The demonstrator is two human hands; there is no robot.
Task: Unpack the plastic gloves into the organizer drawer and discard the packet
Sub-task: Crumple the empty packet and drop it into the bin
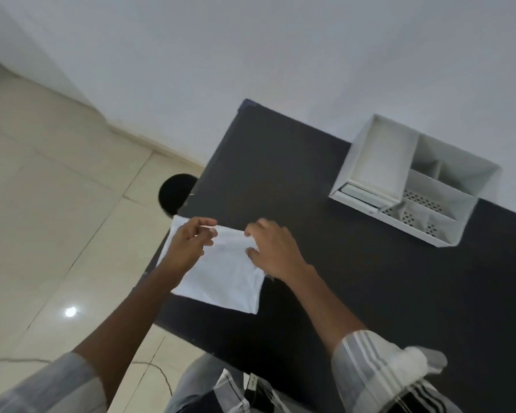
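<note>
Both hands, left hand [188, 242] and right hand [273, 251], fingers spread apart, atop the white packet [221, 278].

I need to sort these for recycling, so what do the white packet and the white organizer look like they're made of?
Packet: probably thin, soft plastic film, matte white, lying flat with slight creases. Organizer: looks like rigid moulded plastic, smooth white, with perforated compartment floors; painted metal can't be ruled out.

A white packet [221, 269] lies flat at the left edge of the dark desk [370, 278], partly overhanging it. The left hand [188, 248] and right hand [274, 254] rest on the packet's far end, fingers loosely curled. A white organizer [411, 180] stands at the desk's far edge, well apart.
</note>
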